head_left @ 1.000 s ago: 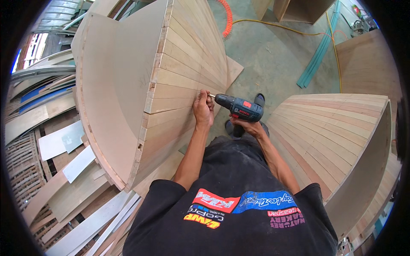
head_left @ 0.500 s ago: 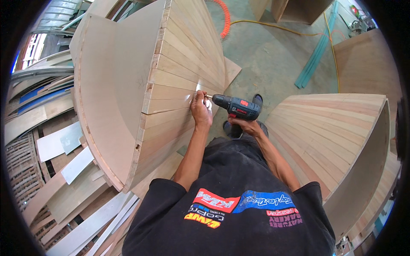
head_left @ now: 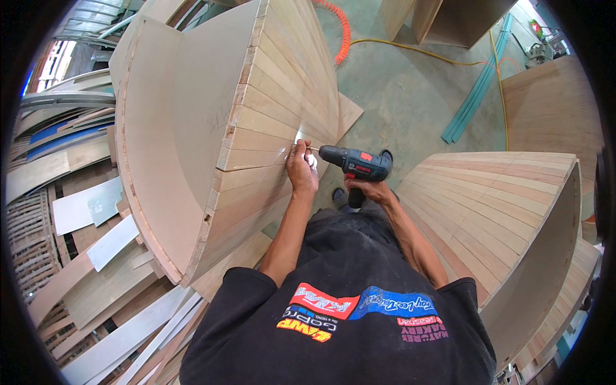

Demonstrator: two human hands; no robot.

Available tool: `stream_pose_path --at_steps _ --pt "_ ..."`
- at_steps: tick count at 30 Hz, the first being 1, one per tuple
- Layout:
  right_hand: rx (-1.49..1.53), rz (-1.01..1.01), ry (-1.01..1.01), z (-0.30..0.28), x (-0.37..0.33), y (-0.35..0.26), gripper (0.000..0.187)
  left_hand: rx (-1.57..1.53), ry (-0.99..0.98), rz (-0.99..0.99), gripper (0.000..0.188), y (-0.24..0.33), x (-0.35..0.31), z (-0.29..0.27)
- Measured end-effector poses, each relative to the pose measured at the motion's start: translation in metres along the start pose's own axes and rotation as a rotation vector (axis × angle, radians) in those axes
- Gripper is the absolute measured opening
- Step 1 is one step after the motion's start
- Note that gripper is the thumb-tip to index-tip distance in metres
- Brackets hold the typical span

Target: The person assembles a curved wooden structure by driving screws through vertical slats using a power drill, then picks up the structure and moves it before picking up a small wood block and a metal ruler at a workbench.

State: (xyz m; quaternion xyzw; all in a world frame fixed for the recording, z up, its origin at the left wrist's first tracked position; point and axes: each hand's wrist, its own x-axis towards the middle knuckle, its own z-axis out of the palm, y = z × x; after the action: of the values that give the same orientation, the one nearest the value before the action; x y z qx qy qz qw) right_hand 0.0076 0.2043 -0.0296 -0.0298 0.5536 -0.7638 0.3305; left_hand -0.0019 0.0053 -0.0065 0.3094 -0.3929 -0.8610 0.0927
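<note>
My right hand (head_left: 371,188) is wrapped round the grip of a dark cordless drill (head_left: 359,164) with red accents. Its thin bit points left, at the slatted face of a large curved wooden panel (head_left: 269,122). My left hand (head_left: 299,170) is closed close to the bit's tip, its fingertips pinched against or very near the slats. A crumpled white bit of material (head_left: 312,160) shows at its palm. Whatever the left fingertips pinch is too small and hidden to name.
A second curved slatted piece (head_left: 487,199) stands at my right. Scrap boards (head_left: 96,256) lie piled on the left. On the floor ahead are an orange coiled hose (head_left: 343,32), a yellow cord (head_left: 410,49), teal strips (head_left: 478,90) and an open wooden box (head_left: 465,22).
My view has shifted slightly. Both hands and the drill keep nearly the same place by the slatted panel. The rear of the drill seems turned a little.
</note>
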Motion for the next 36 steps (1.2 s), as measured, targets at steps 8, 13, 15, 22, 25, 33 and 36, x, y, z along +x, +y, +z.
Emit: stream_pose_path --at_steps 8,13,15,22,25,33,36 --pt "-0.015 0.023 0.000 -0.007 0.004 -0.001 0.013 -0.011 0.027 0.015 0.023 -0.001 0.000 0.005" --pt "-0.054 0.027 0.008 -0.002 0.003 -0.006 0.017 -0.020 0.038 0.004 0.022 -0.002 0.001 0.002" --pt "-0.043 0.039 0.011 -0.002 0.003 -0.006 0.018 -0.013 0.043 0.010 0.022 -0.002 0.002 0.002" --pt "-0.032 0.002 -0.010 -0.003 0.004 -0.003 0.016 -0.008 0.050 0.021 0.021 -0.002 0.002 0.003" --pt "-0.047 0.007 -0.013 -0.003 0.004 -0.004 0.016 -0.029 0.045 0.011 0.022 -0.002 0.002 0.003" --pt "-0.019 0.036 -0.031 -0.001 0.004 -0.001 0.017 -0.034 0.041 0.006 0.024 -0.003 0.001 0.002" --pt "-0.020 0.015 -0.028 -0.004 0.005 0.006 0.017 -0.034 0.051 0.010 0.024 -0.004 0.003 0.002"
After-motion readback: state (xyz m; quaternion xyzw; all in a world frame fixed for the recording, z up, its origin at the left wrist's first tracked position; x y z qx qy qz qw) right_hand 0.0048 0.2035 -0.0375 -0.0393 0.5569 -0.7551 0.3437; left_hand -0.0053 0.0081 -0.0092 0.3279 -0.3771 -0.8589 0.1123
